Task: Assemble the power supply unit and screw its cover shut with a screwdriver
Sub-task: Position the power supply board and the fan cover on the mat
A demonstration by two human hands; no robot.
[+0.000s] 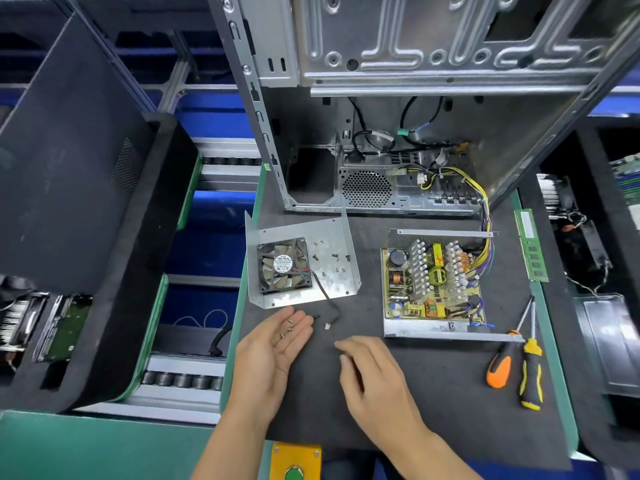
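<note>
Left hand (273, 344) flat, cradling 3 screws (288, 328).

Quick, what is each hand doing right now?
Left hand: open, palm up, with small screws lying on it.
Right hand: open, palm down over the mat, holding nothing.

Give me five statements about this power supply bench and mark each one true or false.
1. The left hand lies palm up with small screws on it. True.
2. The right hand grips a screwdriver. False: it holds nothing; both screwdrivers lie on the mat to its right.
3. The cover is already on the power supply base. False: it lies apart, left of the open base.
4. The fan sits on the cover. True.
5. Loose screws lie on the cover beside the fan. True.
</note>
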